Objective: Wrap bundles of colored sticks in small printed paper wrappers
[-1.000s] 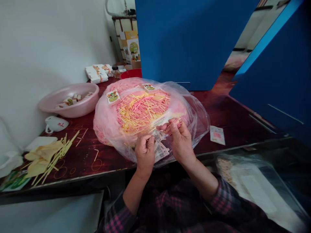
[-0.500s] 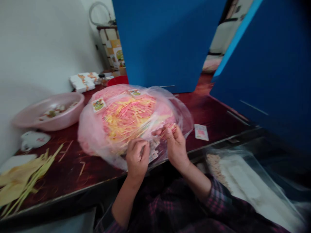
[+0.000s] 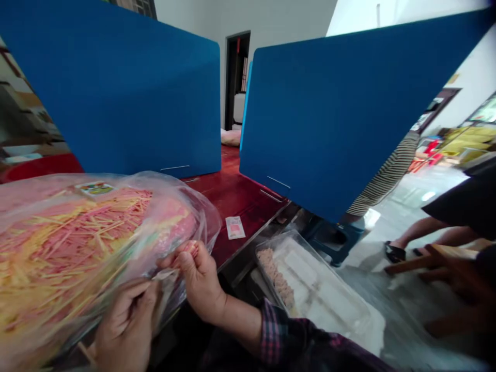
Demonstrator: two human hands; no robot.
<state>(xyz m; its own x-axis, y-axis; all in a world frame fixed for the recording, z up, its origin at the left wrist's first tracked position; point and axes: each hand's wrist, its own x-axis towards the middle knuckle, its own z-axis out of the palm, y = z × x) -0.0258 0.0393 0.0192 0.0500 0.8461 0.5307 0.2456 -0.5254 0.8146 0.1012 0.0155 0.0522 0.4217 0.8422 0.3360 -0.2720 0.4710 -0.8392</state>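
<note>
While seated at the near edge of the dark red counter (image 3: 232,199), pinched a thin bunch of pink sticks (image 3: 192,248) between thumb and fingers of the right hand (image 3: 199,281), just left of centre in the lower frame. Curled the left hand (image 3: 127,323), at bottom left, with fingers drawn narrow on a small flat packet (image 3: 165,274) just beside the bunch; could not tell from this angle how firmly. Pressed both hands against the clear plastic bag (image 3: 189,212), heaped with a loose pile of pink and yellow sticks (image 3: 70,243) and filling the lower left of the frame.

Risked, by the look of it, scattering the bunch through so light a pinch, with the counter's edge directly beneath the hands and an open clear tray (image 3: 349,310) waiting below at lower centre. Risked bending or snapping such thin sticks by squeezing harder. Risked crumpling the packet, blurred and half hidden behind film. Risked dragging the slack bag off the edge by tugging at its skin.

Shared the room with blue partitions (image 3: 329,113) across the top and another person's bare legs (image 3: 426,232) at far right, near enough for a passing knock. Left one loose packet (image 3: 235,227) lying apart at mid-frame.
</note>
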